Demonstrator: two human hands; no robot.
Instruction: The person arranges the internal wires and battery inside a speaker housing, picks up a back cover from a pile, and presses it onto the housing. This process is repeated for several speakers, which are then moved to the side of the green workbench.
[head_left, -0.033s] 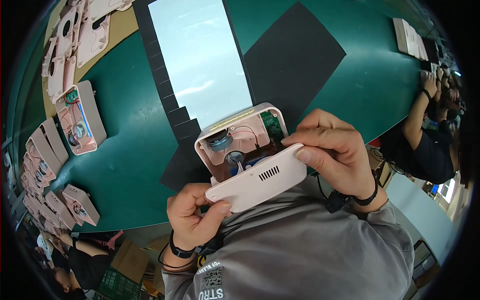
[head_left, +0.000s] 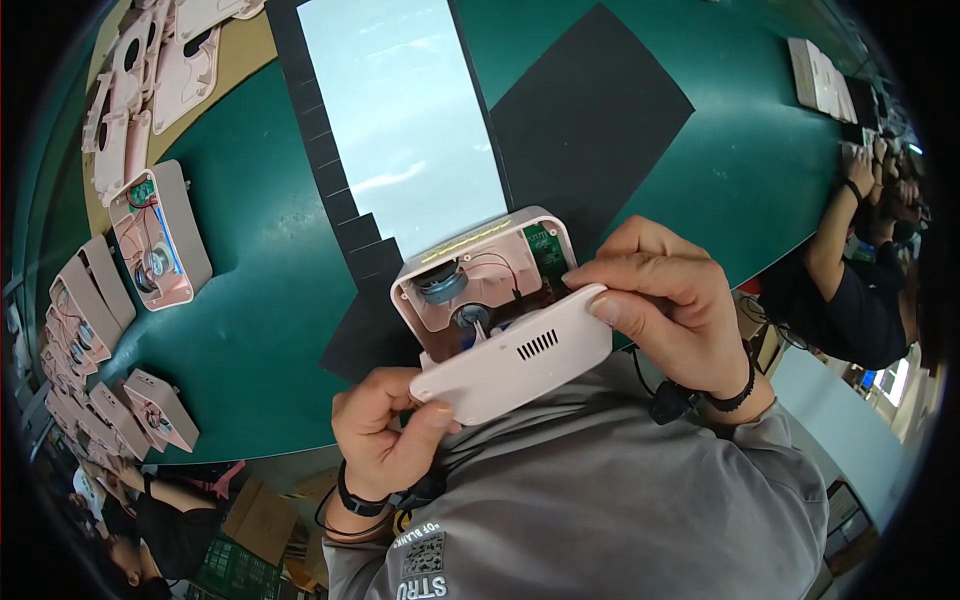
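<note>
I hold the white cover panel [head_left: 515, 355] between both hands, close against my chest and just off the near edge of the green tabletop [head_left: 270, 330]. My left hand [head_left: 385, 430] pinches its lower-left end, thumb on top and fingers curled beneath; my right hand [head_left: 665, 300] clamps its upper-right end, fingers folded over the edge. The cover's long axis runs from lower left up to upper right, with its small vent slots facing me. Directly behind it, touching along its far long edge, sits the open pink housing [head_left: 480, 285], cavity up, with a round speaker [head_left: 440, 282] and a green circuit board [head_left: 548, 250] inside. The cover is tilted up from the housing on my side like a lid part-way raised, though I cannot tell whether the far edge is already seated. More open housings [head_left: 155, 240] lie along the left edge of the tabletop.
</note>
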